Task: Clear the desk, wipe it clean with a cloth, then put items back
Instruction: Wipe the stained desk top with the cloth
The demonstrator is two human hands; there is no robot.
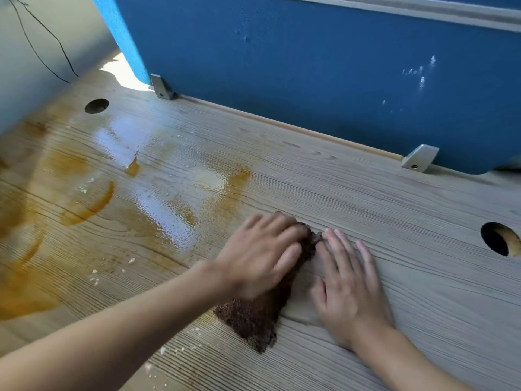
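The left hand [262,255] presses the brown cloth [253,320] flat on the table [394,207], fingers extended. The right hand [349,283] lies flat just beside the cloth, fingers straight. Risk: the cloth may saturate and smear the wet orange spill [84,204] wider. Crumbs [94,277] may be pushed into the cable hole [96,105].

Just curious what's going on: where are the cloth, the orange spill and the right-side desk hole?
cloth [251,320]: head view, its uncovered lower corner.
orange spill [97,204]: head view, the curved streak at left.
desk hole [492,238]: head view, its dark opening.
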